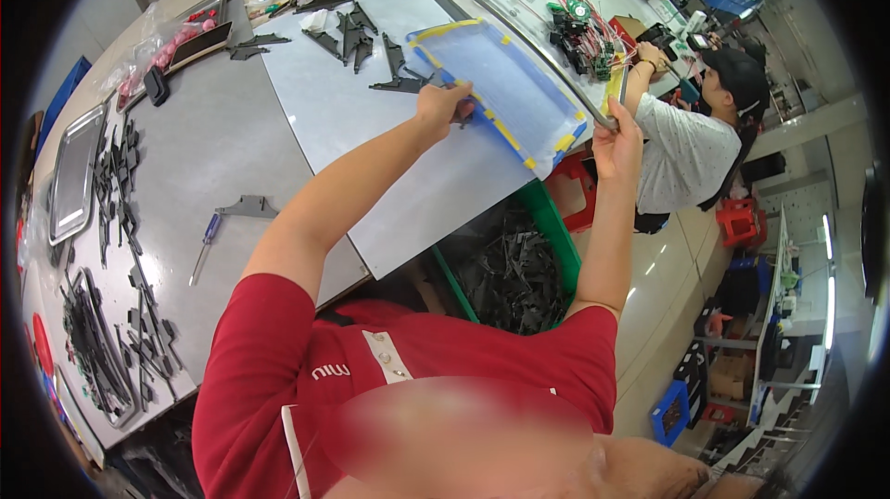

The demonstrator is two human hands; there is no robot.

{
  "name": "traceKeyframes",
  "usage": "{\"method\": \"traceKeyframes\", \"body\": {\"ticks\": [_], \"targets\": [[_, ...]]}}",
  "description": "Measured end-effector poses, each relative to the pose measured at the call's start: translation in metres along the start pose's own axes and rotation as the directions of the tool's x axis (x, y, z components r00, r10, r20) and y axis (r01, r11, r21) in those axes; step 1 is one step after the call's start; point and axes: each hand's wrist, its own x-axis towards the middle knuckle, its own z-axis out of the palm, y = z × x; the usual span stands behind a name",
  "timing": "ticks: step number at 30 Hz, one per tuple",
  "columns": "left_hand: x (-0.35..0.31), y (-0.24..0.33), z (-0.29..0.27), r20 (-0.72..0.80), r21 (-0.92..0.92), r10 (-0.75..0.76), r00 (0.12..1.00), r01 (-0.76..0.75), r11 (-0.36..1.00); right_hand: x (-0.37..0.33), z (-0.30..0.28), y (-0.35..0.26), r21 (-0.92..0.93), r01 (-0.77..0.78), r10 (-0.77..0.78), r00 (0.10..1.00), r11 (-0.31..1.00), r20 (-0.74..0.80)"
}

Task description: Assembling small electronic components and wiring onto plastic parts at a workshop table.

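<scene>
My left hand point(445, 109) is closed at the left edge of a translucent sheet point(510, 82) bordered with blue and yellow tape. A bit of dark plastic shows under its fingers; the rest is hidden. My right hand point(616, 142) is raised beyond the sheet's right corner, its fingers closed at the near end of a long metal rim point(547, 58). Dark grey plastic brackets point(352, 35) lie on the white board point(315, 109) to the left of the sheet. One bracket point(399, 77) rests just left of my left hand.
A green crate point(565, 249) of dark parts stands below the table edge. A screwdriver point(206, 239) lies near another bracket point(248, 207). Metal trays point(79, 170) and dark parts occupy the left side. A co-worker point(691, 147) sits at the right beside wired circuit boards point(584, 40).
</scene>
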Motion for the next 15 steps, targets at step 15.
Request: {"method": "traceKeyframes", "body": {"ticks": [15], "targets": [[0.043, 0.024, -0.018, 0.083, 0.247, -0.076, 0.994, 0.053, 0.968, -0.017, 0.025, 0.019, 0.056, -0.035, 0.03, 0.996, 0.998, 0.089]]}}
